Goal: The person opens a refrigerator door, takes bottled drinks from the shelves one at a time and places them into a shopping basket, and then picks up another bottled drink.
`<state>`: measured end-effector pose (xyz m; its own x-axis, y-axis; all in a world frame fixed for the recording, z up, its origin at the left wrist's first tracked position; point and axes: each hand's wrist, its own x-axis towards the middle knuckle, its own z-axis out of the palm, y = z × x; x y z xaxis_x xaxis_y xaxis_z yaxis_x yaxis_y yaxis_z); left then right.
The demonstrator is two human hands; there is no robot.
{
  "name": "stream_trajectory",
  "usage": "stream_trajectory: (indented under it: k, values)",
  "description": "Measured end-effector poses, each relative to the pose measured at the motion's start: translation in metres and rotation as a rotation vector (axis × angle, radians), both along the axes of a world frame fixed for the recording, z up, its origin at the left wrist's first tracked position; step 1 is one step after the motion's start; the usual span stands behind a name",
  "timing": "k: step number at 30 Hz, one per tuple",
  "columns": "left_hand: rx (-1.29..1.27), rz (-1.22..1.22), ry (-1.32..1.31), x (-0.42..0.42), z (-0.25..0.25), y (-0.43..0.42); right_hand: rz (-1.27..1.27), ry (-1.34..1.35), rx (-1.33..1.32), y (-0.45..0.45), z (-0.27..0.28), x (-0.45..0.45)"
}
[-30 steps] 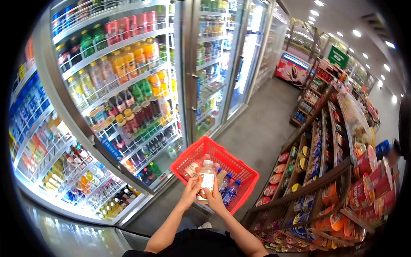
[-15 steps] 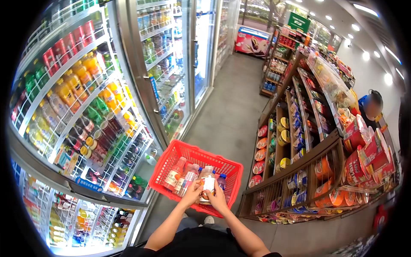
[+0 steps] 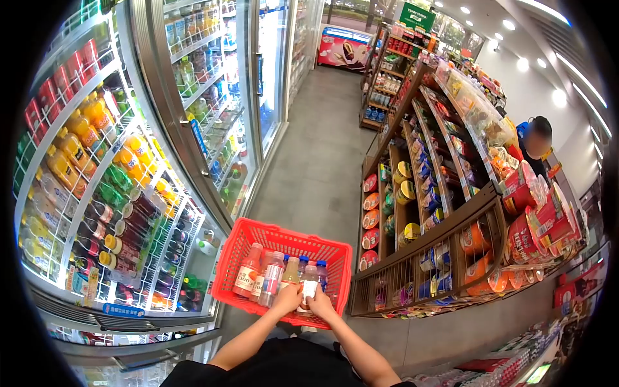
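Observation:
Below me is a red plastic shopping basket (image 3: 233, 258) with drink bottles standing in it. Between my hands is a small bottle with a white label (image 3: 309, 286), low inside the near side of the basket. My left hand (image 3: 288, 298) is closed against its left side, and my right hand (image 3: 320, 304) grips it from the right. Beside them stand a pinkish-red bottle with a cream label (image 3: 247, 271), a clear bottle with a printed label (image 3: 271, 278), a yellowish bottle (image 3: 292, 269) and a dark blue bottle (image 3: 322, 273). My hands hide the lower part of the held bottle.
Lit drink coolers (image 3: 116, 193) line the left, with a metal door frame (image 3: 169, 129) near the basket. A brown snack shelf (image 3: 432, 238) holds instant noodle cups on the right. Grey floor (image 3: 309, 142) runs between them. Another person (image 3: 537, 145) is behind the shelf.
The white-labelled bottle has gone down into the basket between both hands, among the other bottles. The view has turned right, so the coolers and shelf appear farther left.

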<state>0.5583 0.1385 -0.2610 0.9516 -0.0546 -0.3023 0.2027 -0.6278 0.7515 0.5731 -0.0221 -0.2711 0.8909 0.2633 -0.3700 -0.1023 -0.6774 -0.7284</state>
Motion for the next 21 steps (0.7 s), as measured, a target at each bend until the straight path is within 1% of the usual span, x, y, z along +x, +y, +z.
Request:
stream_trajectory:
  k: [2,4,5,7,8,9,10,11,12,13,14,15,16,18,19,21]
  values:
    - [0.094,-0.023,-0.129,-0.003,0.003,-0.006,-0.021,-0.016,-0.06,-0.002,-0.002,0.002]
    - [0.089,-0.009,-0.095,0.001,0.0,-0.006,-0.018,-0.003,-0.009,-0.005,-0.007,0.004]
    - [0.045,-0.011,-0.056,0.002,-0.002,-0.003,0.001,0.008,-0.067,-0.004,-0.011,0.006]
    - [-0.031,-0.028,-0.025,0.002,-0.01,0.005,-0.01,0.039,-0.064,-0.001,0.0,0.006]
    - [-0.025,-0.024,-0.031,0.0,-0.011,0.008,-0.026,0.055,-0.058,0.001,0.006,0.008]
    - [-0.047,0.002,-0.029,0.001,-0.007,0.011,-0.011,-0.045,-0.041,0.003,0.004,0.01]
    - [-0.07,0.028,-0.026,0.003,-0.002,0.013,-0.009,-0.054,-0.034,0.004,0.001,0.013]
    - [-0.197,0.08,0.029,0.005,0.002,0.016,-0.035,-0.219,0.01,0.003,-0.002,0.014]
    - [-0.194,0.083,0.027,0.008,0.012,0.018,-0.061,-0.38,0.052,0.003,0.0,0.013]
    - [-0.244,0.135,-0.03,0.01,0.021,0.02,-0.032,-0.275,0.058,0.002,0.02,0.018]
    - [-0.295,0.189,-0.089,0.01,0.026,0.02,-0.027,-0.274,0.059,0.004,0.043,0.021]
    - [-0.408,0.265,-0.121,0.013,0.018,0.021,-0.045,-0.152,0.197,0.005,0.065,0.024]
    - [-0.408,0.276,-0.125,0.013,0.023,0.021,-0.059,-0.027,0.334,0.005,0.077,0.029]
    - [-0.48,0.381,-0.254,0.017,0.036,0.024,0.006,-0.057,0.36,0.005,0.08,0.038]
    - [-0.547,0.431,-0.239,0.013,0.067,0.023,0.02,-0.03,0.464,0.007,0.08,0.042]
    - [-0.582,0.493,-0.281,0.005,0.08,0.025,0.047,0.023,0.632,0.014,0.086,0.047]
